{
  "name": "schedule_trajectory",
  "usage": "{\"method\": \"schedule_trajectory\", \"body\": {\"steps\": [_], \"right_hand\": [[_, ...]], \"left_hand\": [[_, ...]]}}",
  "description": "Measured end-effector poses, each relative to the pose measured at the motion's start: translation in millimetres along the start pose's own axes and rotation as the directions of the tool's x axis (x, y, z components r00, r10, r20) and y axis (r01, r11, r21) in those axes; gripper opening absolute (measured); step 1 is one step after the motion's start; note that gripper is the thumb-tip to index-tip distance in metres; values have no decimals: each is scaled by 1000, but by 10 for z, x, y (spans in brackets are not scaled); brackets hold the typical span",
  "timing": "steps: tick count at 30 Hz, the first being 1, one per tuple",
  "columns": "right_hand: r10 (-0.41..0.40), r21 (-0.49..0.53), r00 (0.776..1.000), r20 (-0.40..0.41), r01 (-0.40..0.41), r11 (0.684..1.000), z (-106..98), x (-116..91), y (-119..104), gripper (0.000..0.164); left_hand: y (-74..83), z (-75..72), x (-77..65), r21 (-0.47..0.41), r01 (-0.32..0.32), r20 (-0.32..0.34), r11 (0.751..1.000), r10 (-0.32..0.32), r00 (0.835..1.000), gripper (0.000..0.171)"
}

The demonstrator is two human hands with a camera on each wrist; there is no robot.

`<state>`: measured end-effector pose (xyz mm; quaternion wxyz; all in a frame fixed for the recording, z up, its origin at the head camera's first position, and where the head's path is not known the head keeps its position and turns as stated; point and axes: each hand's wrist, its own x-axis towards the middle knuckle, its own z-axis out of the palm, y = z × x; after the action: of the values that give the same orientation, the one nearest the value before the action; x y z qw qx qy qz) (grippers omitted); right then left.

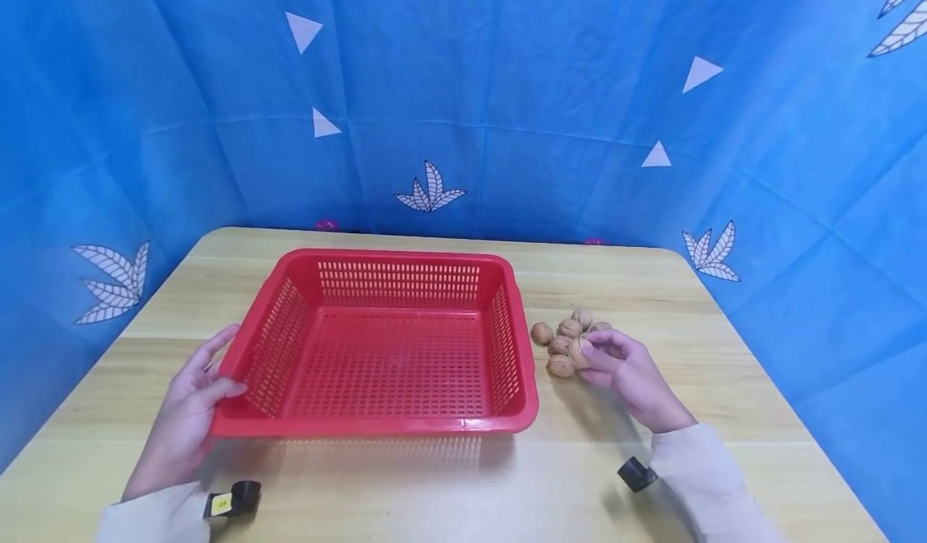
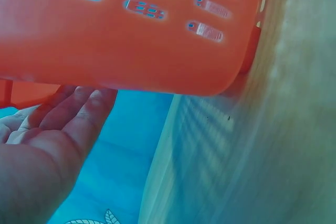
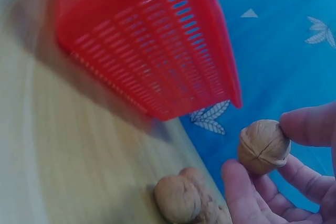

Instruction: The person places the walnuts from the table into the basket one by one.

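A red plastic basket (image 1: 384,427) with slotted walls stands on the table, and no contents show in it. My left hand (image 1: 181,414) grips its left rim, thumb over the edge and fingers along the outer side, as the left wrist view (image 2: 79,124) also has it. To the right of the basket, my right hand (image 1: 637,374) pinches a walnut (image 3: 264,146) between thumb and fingertips. Several more walnuts (image 1: 561,366) lie in a loose cluster right beside and below that hand, partly covered by it in the head view.
The pale wooden table (image 1: 449,499) has rounded far corners. A blue patterned cloth (image 1: 463,84) hangs behind it and along both sides. Dark wrist camera mounts (image 1: 636,474) sit at both sleeves, close over the tabletop.
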<state>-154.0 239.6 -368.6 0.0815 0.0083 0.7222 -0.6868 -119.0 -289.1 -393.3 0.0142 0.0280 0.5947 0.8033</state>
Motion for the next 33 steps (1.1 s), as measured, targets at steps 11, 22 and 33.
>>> {"method": "schedule_trajectory", "body": {"steps": [11, 22, 33], "right_hand": [[-39, 232, 989, 143, 4, 973, 38, 169, -197, 21], [-41, 223, 981, 188, -2, 975, 247, 353, -427, 12], [-34, 317, 969, 246, -47, 947, 438, 517, -617, 8]], "left_hand": [[1, -34, -14, 3, -14, 19, 1000, 14, 1000, 67], [14, -9, -8, 70, -5, -1, 998, 5, 1000, 69], [15, 41, -22, 105, 19, -32, 994, -15, 999, 70]]}}
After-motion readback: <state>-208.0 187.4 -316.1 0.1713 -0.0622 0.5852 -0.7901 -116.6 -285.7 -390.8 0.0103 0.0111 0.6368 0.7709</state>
